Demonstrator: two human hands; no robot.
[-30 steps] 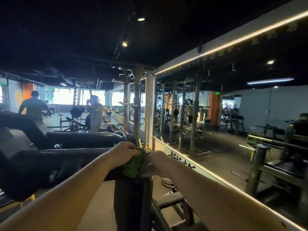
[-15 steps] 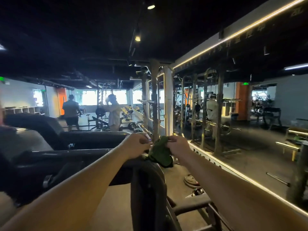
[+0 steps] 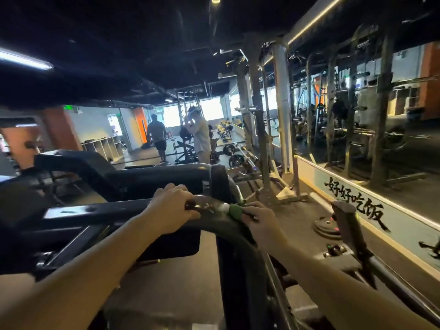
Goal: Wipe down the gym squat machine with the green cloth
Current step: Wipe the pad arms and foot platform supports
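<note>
From the head camera, both bare forearms reach forward over the squat machine, a black frame with a curved bar that arches from the near centre up towards the hands. The left hand sits on top of this bar, its fingers curled down over it in a grip. Just to its right, the right hand has its fingers bent round the green cloth, holding the bunched cloth against the bar's top. A short stretch of bare bar lies between the two hands.

Near right on the floor lie dark weight plates. Along the right wall runs a large mirror, with a pale strip of black lettering under it. A tall rack stands beyond the hands. Far off, two people stand by other equipment.
</note>
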